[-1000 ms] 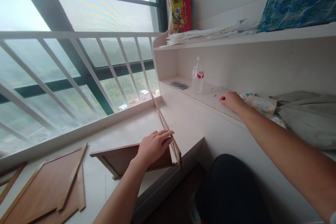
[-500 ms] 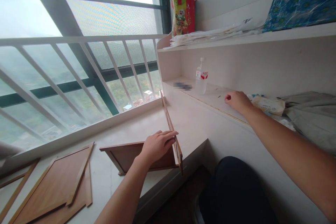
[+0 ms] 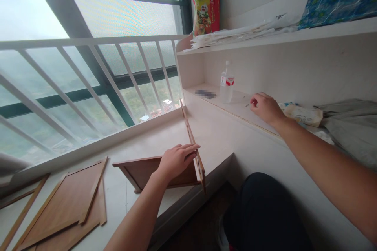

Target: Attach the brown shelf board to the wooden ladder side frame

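My left hand [image 3: 179,159] grips the upper edge of a narrow upright wooden panel [image 3: 193,141], its fingers laid over the edge and the thumb below. That panel meets a second brown wooden panel [image 3: 141,166] standing on its edge, partly hidden behind my left hand and forearm. Over the white shelf, my right hand [image 3: 266,108] is closed, its fingertips pinched together; whatever they hold, if anything, is too small to make out. A tiny dark piece [image 3: 247,105] lies on the shelf just left of those fingertips.
Framed wooden panels [image 3: 67,196] lie overlapping on the white ledge [image 3: 118,188] at left. A plastic bottle [image 3: 226,88] stands on the lower shelf, near a packet [image 3: 306,115] and grey cloth [image 3: 353,125]. A bag [image 3: 206,10] sits above; a white railing [image 3: 129,40] runs along the window.
My right hand has shifted slightly left and turned, bringing its fingertips nearer the tiny dark piece. My left hand keeps its place on the panel. The view has tipped a little.
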The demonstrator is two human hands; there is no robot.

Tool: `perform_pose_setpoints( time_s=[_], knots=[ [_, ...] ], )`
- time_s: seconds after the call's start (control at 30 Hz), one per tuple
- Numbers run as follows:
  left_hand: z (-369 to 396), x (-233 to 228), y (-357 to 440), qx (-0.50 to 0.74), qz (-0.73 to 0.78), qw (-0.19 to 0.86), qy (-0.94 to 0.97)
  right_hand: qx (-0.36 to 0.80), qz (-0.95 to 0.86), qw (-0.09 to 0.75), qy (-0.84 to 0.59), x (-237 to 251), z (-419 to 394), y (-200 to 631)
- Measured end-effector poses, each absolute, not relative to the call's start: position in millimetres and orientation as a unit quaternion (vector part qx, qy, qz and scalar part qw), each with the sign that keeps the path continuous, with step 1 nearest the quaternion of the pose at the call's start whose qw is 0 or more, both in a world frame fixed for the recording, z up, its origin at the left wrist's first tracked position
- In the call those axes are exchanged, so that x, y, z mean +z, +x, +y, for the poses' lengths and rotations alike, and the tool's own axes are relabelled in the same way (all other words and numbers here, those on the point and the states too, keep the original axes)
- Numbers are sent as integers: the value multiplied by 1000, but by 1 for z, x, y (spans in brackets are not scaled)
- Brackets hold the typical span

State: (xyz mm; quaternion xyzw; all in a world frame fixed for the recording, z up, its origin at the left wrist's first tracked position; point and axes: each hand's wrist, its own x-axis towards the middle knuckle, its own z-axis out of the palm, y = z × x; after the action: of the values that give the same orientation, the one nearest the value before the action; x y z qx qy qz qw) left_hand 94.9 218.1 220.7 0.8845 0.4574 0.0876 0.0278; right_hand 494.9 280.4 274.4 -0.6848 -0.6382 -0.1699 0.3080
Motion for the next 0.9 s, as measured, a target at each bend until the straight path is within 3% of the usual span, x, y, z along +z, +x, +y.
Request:
perform_pose_setpoints(
  time_s=[0.1,0.2,0.37,0.43,0.57,0.9],
  knots=[
    [218,222,95,84,459,31,884,-86,-663,407,-623,279,254,459],
    [218,222,96,80,461,33,883,88,-655,516,-544,268,228,415],
    [218,222,97,74,465,30,882,393,-569,616,-378,212,212,343],
    [218,221,97,70,468,30,880,463,-517,643,-324,184,213,319],
    [219,221,98,61,472,42,879,521,-394,712,-259,139,214,285],
    [220,220,100,55,478,53,875,586,-360,703,-182,120,222,272]
  ],
)
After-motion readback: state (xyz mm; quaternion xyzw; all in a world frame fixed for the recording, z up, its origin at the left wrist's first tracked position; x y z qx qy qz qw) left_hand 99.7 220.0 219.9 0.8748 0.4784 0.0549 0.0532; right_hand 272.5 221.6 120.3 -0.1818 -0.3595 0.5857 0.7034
